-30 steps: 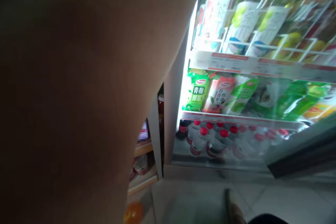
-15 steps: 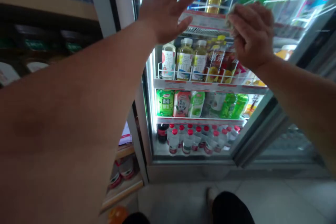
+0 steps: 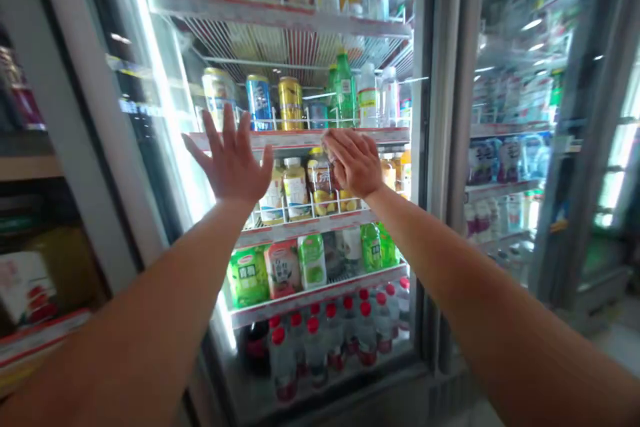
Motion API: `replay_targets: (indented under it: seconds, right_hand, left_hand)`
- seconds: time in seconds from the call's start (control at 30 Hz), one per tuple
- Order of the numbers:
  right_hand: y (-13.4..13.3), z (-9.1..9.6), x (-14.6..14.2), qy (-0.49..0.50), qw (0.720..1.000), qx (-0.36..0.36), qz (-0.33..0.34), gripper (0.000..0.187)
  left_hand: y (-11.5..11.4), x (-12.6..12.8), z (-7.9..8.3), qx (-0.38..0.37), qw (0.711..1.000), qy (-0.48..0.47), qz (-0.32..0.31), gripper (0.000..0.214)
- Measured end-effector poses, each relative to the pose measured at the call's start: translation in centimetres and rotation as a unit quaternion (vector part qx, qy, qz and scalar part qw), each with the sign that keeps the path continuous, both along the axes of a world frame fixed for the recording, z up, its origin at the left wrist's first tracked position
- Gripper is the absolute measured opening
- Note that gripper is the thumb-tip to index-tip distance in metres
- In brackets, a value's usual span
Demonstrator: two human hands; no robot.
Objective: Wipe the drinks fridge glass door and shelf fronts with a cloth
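**Drinks on lit shelves, a second cooler alongside**

Just above the left hand (image 3: 235, 163) stand three cans (image 3: 259, 101): one pale, one blue, one gold. Above the right hand (image 3: 355, 161) a green bottle (image 3: 344, 87) rises among clear ones. Between the two hands and a little lower, tea bottles (image 3: 295, 187) sit in white wire racks. One shelf down, below the left hand, are a green pack (image 3: 249, 275) and a pink pack (image 3: 281, 269). On the lowest shelf, red-capped water bottles (image 3: 325, 340) crowd together. Well to the right of the right hand, a second cooler (image 3: 515, 147) holds blurred goods. Far left of the left hand is a dim wooden shelf (image 3: 30, 167).
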State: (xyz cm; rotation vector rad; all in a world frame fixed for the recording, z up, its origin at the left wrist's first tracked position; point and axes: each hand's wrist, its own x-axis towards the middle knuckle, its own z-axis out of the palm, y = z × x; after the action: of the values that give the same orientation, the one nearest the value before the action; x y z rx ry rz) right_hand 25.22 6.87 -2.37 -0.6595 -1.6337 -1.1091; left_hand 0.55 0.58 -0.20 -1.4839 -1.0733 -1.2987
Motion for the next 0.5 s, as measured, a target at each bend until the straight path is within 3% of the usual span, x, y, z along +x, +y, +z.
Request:
replay_targets:
  seconds: [0.13, 0.33, 0.5]
  right_hand:
    - [0.2, 0.2, 0.1, 0.210, 0.976, -0.050, -0.004, 0.059]
    - [0.1, -0.5, 0.0, -0.003, 0.999, -0.052, -0.008, 0.058]
    - [0.4, -0.9, -0.2, 0.218, 0.975, -0.046, 0.009, 0.061]
  left_hand:
    - [0.0, -0.3, 0.0, -0.002, 1.000, 0.002, 0.015, 0.068]
    - [0.2, -0.3, -0.2, -0.002, 1.000, 0.006, 0.028, 0.066]
    - [0.2, -0.2, -0.3, -0.004, 0.999, 0.006, 0.037, 0.061]
